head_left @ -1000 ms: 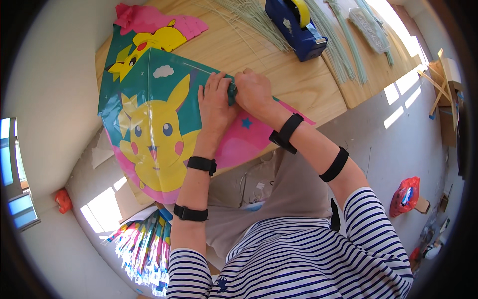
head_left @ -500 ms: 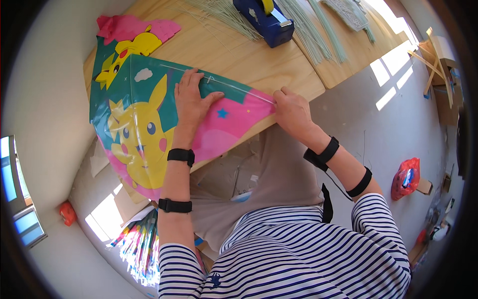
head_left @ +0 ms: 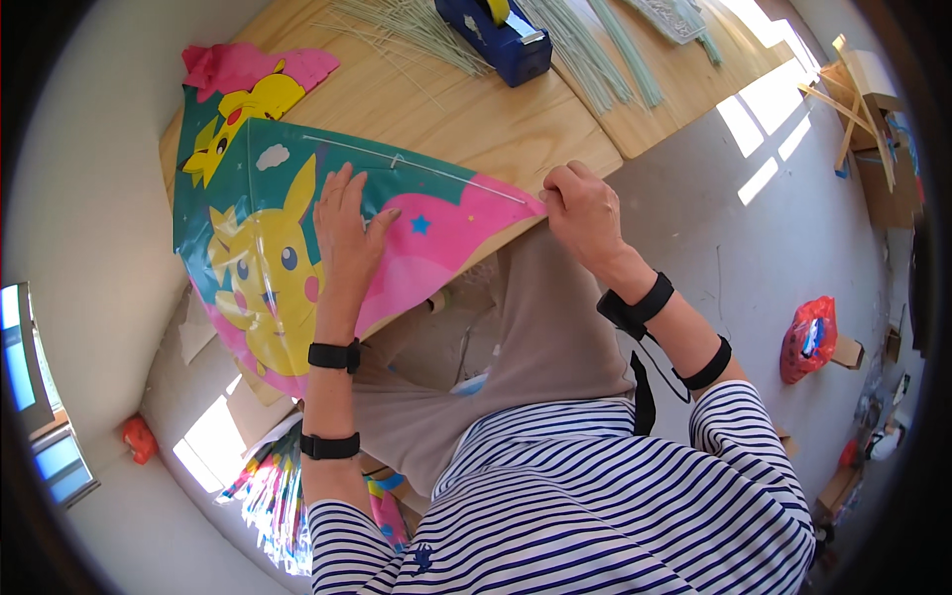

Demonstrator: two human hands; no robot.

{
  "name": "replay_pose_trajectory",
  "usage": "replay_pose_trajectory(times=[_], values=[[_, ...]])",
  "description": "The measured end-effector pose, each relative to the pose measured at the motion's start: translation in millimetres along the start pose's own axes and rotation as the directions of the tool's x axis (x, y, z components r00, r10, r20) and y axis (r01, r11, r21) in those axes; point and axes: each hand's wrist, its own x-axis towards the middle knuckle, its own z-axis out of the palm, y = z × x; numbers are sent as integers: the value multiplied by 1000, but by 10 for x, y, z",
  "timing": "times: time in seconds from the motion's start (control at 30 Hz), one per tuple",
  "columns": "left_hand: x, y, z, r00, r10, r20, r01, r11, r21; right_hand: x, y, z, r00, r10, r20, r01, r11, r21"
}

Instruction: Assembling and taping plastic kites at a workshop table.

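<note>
A thin plastic kite (head_left: 421, 260), green and pink with a large yellow cartoon figure, lies on the wooden table (head_left: 476, 111). Along its far edge runs a slim whitish rod (head_left: 454, 181) with a small clip near its middle. My left hand (head_left: 344, 226) rests flat on the kite, fingers spread, just nearer to me than the rod. At the right corner my right hand (head_left: 587, 216) is closed, thumb and bent fingers pinching the pink tip, just past the rod's end. A second, similar kite (head_left: 266, 91) lies partly under the first at the far left.
A blue tape dispenser (head_left: 501, 45) stands at the far edge, between loose thin rods (head_left: 573, 55) and a clear bag of small parts (head_left: 669, 18). Colourful sheets (head_left: 276, 506) hang low at left. On the floor at right sit a red bag (head_left: 810, 342) and cardboard boxes (head_left: 886, 198).
My left hand has drawn back from the rod toward me and slightly left. My right hand has shifted outward to the kite's tip, leaving the rod's end visible. The view has shifted slightly.
</note>
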Motion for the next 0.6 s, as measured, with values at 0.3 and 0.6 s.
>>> replay_pose_trajectory(times=[0.3,0.6], values=[[-258,507,-109,989,20,148,-29,998,61,-20,37,41,980,150,132,-161,984,76],[-454,1298,451,913,249,324,-236,969,-79,-11,72,121,988,129,84,-127,992,-27]])
